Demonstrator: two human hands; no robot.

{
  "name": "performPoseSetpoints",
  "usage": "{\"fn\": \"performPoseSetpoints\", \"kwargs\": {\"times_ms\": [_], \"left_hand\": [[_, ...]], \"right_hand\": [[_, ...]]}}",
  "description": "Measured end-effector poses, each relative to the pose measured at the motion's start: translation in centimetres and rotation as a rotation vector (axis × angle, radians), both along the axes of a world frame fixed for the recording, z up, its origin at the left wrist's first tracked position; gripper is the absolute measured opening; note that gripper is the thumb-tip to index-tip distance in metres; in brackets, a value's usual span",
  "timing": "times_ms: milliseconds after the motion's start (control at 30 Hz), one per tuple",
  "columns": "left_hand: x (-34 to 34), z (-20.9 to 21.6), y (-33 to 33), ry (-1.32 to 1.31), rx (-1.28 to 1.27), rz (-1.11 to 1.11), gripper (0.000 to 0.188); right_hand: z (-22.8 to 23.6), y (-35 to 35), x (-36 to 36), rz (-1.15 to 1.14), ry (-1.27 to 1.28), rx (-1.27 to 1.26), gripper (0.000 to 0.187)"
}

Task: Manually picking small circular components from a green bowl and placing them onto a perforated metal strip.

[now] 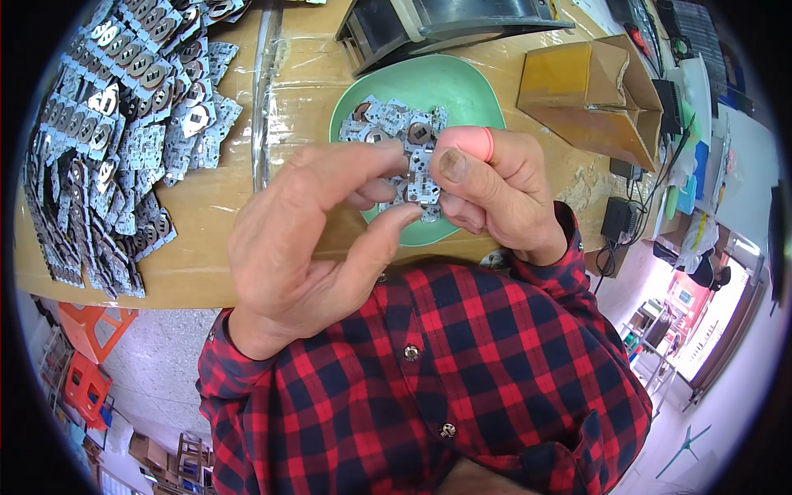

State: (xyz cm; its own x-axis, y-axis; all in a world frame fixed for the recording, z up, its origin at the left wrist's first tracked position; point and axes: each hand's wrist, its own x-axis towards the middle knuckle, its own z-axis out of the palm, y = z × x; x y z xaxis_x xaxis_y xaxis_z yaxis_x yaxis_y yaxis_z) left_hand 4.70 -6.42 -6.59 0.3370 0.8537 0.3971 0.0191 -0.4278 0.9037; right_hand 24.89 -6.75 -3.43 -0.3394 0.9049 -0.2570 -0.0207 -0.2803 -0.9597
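Observation:
A small white circuit board point(423, 177) is pinched between the thumb and fingers of my right hand point(499, 186). A pink rubber finger cot covers one fingertip of that hand. Just left of the board is my left hand point(309, 231), thumb and forefinger spread apart with a gap between them; whether a fingertip touches the board I cannot tell. Below both hands sits a green plastic bowl point(470, 87). Inside it lies a pile of similar circuit boards point(396, 117), some bearing round metal parts, partly hidden by my fingers.
Panels of joined circuit boards point(136, 124) are heaped across the table's left side. Behind the bowl stands a black plastic bin point(437, 29). An opened cardboard box point(590, 95) is to the right, near black power adapters point(620, 219) and cables. Orange stools point(87, 388) stand at lower left.

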Motion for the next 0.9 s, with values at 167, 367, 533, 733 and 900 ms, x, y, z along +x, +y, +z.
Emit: {"fn": "performPoseSetpoints", "kwargs": {"times_ms": [167, 367, 533, 733, 900], "left_hand": [[0.7, 0.1, 0.6, 0.029, 0.194, 0.097, 0.035], [0.6, -0.3, 0.6, 0.206, 0.412, 0.038, 0.037], [-1.7, 1.7, 4.2, 0.485, 0.521, 0.174, 0.034], [-2.0, 4.0, 11.9, 1.025, 0.811, 0.246, 0.026], [-1.7, 4.3, 14.8, 0.994, 0.823, 0.122, 0.012]], "right_hand": [[0.2, -0.1, -0.4, -0.055, -0.015, -0.043, 0.032], [-0.4, -0.1, 0.8, 0.022, -0.430, 0.485, 0.028], [-0.6, -0.3, 0.9, -0.073, -0.476, 0.601, 0.028], [-0.8, 0.0, 0.6, -0.059, -0.470, 0.602, 0.028], [-0.7, 0.2, 0.3, -0.046, -0.448, 0.633, 0.022]]}}
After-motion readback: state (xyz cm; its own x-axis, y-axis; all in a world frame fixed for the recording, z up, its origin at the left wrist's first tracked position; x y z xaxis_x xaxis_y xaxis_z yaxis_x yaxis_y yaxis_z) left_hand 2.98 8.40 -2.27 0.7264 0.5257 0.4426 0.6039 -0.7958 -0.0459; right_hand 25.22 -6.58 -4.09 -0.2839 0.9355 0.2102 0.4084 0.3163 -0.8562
